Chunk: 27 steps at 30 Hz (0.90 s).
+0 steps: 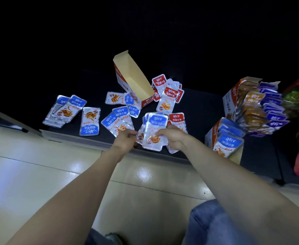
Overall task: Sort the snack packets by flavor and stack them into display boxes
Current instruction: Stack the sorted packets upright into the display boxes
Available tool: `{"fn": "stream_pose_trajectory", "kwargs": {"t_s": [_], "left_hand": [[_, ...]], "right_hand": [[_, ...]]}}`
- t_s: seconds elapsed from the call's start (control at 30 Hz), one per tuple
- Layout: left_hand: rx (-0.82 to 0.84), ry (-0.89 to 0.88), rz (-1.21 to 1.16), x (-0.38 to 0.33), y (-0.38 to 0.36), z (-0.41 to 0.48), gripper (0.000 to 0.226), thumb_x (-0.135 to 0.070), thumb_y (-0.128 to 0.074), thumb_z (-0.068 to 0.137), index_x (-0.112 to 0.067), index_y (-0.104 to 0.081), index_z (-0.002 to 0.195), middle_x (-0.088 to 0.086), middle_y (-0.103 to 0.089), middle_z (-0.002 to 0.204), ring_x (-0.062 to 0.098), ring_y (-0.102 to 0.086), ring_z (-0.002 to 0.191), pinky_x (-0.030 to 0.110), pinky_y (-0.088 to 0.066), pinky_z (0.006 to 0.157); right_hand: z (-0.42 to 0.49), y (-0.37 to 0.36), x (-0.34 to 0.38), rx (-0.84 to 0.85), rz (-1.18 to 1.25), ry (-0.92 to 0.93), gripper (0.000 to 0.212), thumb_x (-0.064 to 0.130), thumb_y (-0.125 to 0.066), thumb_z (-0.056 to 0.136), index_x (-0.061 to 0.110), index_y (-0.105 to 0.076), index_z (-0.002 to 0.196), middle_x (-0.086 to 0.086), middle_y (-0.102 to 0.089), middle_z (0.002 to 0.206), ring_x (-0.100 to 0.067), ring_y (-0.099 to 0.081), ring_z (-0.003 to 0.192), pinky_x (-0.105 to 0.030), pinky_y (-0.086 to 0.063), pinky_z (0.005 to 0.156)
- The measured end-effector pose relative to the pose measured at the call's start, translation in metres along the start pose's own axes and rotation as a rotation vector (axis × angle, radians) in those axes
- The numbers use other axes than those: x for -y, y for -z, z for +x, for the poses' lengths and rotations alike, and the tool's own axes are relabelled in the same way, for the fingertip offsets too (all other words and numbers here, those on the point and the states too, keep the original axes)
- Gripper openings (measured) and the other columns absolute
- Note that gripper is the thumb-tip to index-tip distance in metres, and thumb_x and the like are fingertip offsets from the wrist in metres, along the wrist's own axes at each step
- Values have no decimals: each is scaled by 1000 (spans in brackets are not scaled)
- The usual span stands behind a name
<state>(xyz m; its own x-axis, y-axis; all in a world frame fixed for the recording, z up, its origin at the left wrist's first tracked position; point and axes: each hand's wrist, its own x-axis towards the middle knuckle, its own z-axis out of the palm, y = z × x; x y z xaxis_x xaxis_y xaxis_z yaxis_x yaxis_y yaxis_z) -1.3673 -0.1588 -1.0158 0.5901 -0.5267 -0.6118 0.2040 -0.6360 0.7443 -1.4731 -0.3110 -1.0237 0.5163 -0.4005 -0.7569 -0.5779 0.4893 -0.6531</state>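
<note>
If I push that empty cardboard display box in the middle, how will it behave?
Likely light: the display box is thin card and holds nothing, so it should slide readily. Since it is open-topped, its walls will probably flex under a grip.

glossy foil packets point(155, 131), matt cardboard box point(136, 80), shiny tiled floor point(56, 167)
</note>
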Motion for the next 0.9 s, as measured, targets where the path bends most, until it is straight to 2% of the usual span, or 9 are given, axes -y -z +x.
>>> {"fn": "stream_pose_trajectory", "kwargs": {"t_s": [0.07, 0.13, 0.2, 0.33, 0.53, 0.63, 0.7, 0.77, 0.9], "left_hand": [[-101, -48, 160, 3, 2, 5, 27, -8, -43, 97, -11, -59, 119, 11, -63, 115, 24, -58, 96, 31, -47, 81], [-136, -113, 307, 4, 2, 9, 33, -6, -44, 96, -9, -58, 126, 9, -60, 125, 26, -57, 110, 28, -44, 87], [-103, -184, 411, 5, -4, 13, 39, -5, -48, 94, -9, -54, 132, 10, -56, 133, 27, -55, 118, 32, -46, 96], [-54, -205, 490, 2, -21, 23, 41, -8, -54, 93, -10, -52, 134, 14, -52, 130, 29, -58, 109, 38, -48, 94], [-49, 16, 110, -10, -42, 27, 31, -5, -46, 96, -5, -50, 127, 12, -59, 112, 29, -59, 100, 33, -47, 81], [-26, 51, -59, -10, -44, 25, 14, -6, -51, 94, -11, -55, 106, 16, -65, 106, 35, -64, 101, 46, -52, 92], [17, 34, -13, -10, -39, 24, 16, -2, -49, 94, -15, -55, 100, 21, -65, 107, 38, -63, 102, 51, -51, 93], [62, 18, -53, -10, -33, 21, 20, 3, -46, 95, -12, -56, 105, 20, -65, 106, 33, -65, 97, 45, -54, 87], [20, 0, -172, -10, -15, 21, 20, -1, -47, 96, -8, -62, 107, 9, -67, 89, 21, -63, 78, 28, -52, 72]], "right_hand": [[-2, 16, 7, -126, 62, 59, 21, 0, -60, 91, 9, -56, 109, -9, -69, 101, -22, -67, 83, -37, -54, 68], [-1, 35, 10, -212, 108, 99, 24, -2, -59, 91, 7, -58, 112, -13, -68, 106, -26, -68, 85, -45, -57, 75], [-4, 46, 7, -224, 116, 88, 25, -7, -58, 89, 5, -59, 112, -16, -67, 110, -26, -67, 83, -42, -56, 75], [-1, 43, -8, -121, 108, 10, 27, -12, -57, 88, 3, -60, 110, -17, -66, 111, -24, -65, 83, -42, -54, 82], [10, 19, -15, -115, 59, 11, 28, -6, -60, 88, 13, -56, 108, -7, -66, 110, -27, -62, 102, -51, -46, 100], [15, 13, -12, -49, 29, 15, 37, -5, -60, 89, 10, -55, 123, -11, -65, 121, -29, -60, 112, -53, -43, 104], [16, 10, -8, 6, -6, 7, 38, -2, -58, 90, 15, -54, 124, -9, -64, 122, -29, -58, 115, -49, -47, 95], [16, 7, -3, 16, -38, 16, 36, 1, -58, 90, 20, -52, 120, -6, -64, 120, -28, -60, 112, -43, -48, 87], [25, -3, 7, 40, -59, 105, 42, -1, -60, 90, 15, -50, 127, -7, -63, 124, -26, -60, 114, -47, -46, 103]]}}
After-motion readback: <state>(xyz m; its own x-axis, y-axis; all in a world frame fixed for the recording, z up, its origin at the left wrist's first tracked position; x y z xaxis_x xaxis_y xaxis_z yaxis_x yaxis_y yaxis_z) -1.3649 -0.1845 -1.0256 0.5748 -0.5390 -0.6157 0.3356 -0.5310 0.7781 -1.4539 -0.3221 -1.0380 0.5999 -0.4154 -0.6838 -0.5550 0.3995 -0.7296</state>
